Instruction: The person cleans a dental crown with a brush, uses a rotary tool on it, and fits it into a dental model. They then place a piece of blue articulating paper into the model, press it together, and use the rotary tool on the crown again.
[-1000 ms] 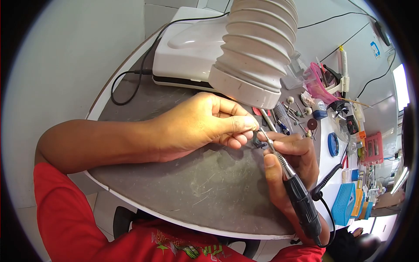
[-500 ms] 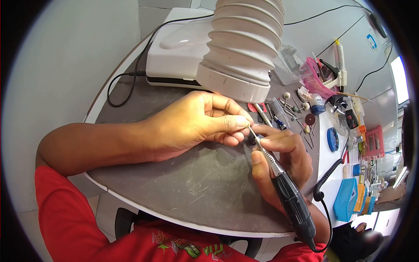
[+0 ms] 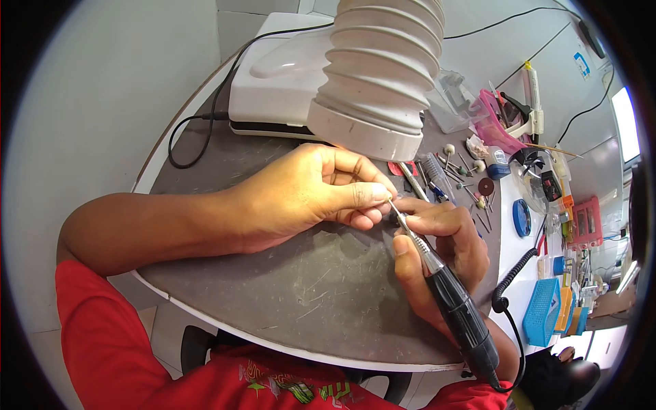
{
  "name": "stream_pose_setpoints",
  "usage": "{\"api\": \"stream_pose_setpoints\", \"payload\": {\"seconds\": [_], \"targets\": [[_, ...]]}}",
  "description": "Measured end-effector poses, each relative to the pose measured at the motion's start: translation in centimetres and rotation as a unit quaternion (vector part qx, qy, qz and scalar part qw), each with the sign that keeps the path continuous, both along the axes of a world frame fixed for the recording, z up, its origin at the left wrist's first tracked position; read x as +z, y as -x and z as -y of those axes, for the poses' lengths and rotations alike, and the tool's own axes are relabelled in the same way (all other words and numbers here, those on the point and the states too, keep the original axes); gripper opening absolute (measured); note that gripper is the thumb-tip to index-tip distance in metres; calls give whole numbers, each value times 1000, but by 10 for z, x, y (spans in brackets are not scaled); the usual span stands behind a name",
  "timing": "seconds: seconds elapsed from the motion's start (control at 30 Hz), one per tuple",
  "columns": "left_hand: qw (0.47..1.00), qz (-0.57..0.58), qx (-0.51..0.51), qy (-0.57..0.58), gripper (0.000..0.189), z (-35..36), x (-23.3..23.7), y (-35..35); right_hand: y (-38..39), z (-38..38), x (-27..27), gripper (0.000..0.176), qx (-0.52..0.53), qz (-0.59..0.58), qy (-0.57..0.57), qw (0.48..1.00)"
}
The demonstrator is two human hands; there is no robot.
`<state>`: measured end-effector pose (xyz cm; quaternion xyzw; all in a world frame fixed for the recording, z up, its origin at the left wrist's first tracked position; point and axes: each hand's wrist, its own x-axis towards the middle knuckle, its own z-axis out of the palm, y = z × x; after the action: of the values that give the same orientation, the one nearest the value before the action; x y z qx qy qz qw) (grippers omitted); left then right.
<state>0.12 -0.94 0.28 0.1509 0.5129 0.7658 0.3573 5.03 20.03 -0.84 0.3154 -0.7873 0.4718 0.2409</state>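
Note:
My left hand (image 3: 321, 184) pinches a tiny pale yellowish piece (image 3: 389, 196) between thumb and forefinger; its shape is too small to make out. My right hand (image 3: 444, 249) is wrapped round a rotary handpiece (image 3: 461, 318) with a black body and a silver front. The handpiece's thin tip meets the tiny piece at my left fingertips. Both hands are close together over the grey tabletop (image 3: 307, 287), below the white ribbed hose (image 3: 383, 75).
A white machine (image 3: 273, 89) stands behind my left hand. Loose burs and polishing bits (image 3: 465, 171) lie beyond my right hand, near a pink tray (image 3: 495, 123). Farther right are a blue basket (image 3: 541, 312) and a coiled black cord (image 3: 512, 273). A person in dark clothes (image 3: 557, 376) is at the lower right.
The rear end of the handpiece has shifted very slightly to the right. Both hands otherwise keep almost the same place and grip.

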Motion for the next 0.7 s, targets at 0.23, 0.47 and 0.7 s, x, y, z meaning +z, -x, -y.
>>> {"api": "stream_pose_setpoints", "payload": {"seconds": [0.23, 0.47, 0.7], "targets": [[1000, -26, -3, 13, 27, 0, -3, 3, 2, -2, -3, 22, 17, -19, 35, 999], [999, -21, -12, 34, 29, 1, 2, 2, 2, 0, -1, 21, 9, -19, 24, 999], [999, -38, -12, 27, 27, 0, -1, 2, 2, 0, -1, 22, 12, -12, 19, 1000]]}}
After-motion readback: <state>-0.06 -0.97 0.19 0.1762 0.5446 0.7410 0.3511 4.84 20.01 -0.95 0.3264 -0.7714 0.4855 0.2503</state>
